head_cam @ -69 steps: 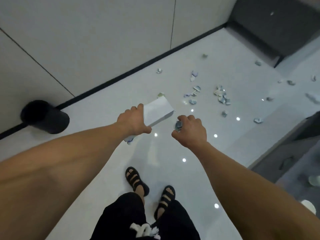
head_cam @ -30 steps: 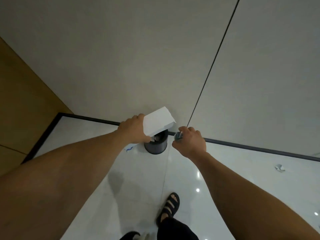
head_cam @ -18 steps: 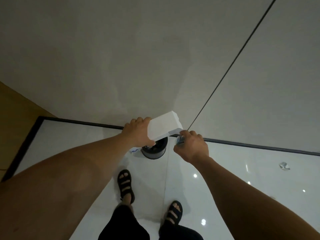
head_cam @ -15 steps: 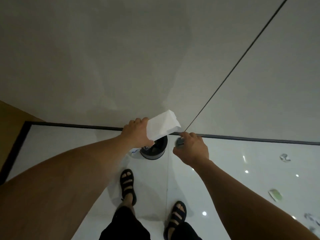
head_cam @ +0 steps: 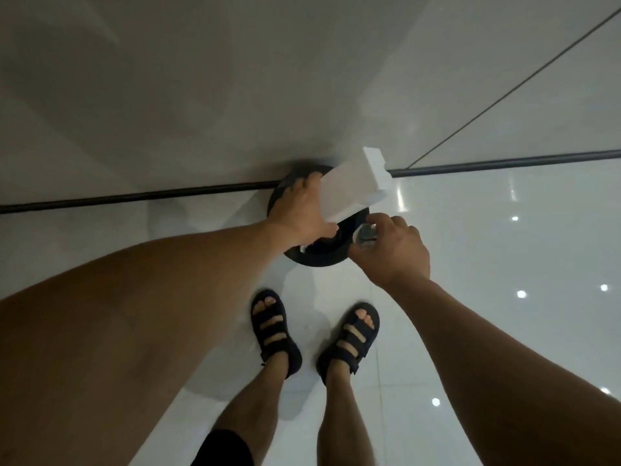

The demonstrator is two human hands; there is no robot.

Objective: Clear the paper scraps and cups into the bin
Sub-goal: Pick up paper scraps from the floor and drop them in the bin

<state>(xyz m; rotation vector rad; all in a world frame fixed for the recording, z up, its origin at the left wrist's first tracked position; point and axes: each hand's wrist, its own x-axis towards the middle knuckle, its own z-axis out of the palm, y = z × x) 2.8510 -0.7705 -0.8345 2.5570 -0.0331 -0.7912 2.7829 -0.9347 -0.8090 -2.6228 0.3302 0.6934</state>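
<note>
Your left hand grips the white folded sheet, tilted over the black bin at the wall. Your right hand pinches a crumpled scrap above the bin's rim. Centre both over the opening before releasing, and tip the sheet steeply.

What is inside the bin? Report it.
Inside the bin only a dark sliver shows; contents unclear. The left hand, its paper and the right hand with a scrap cover the rest.
</note>
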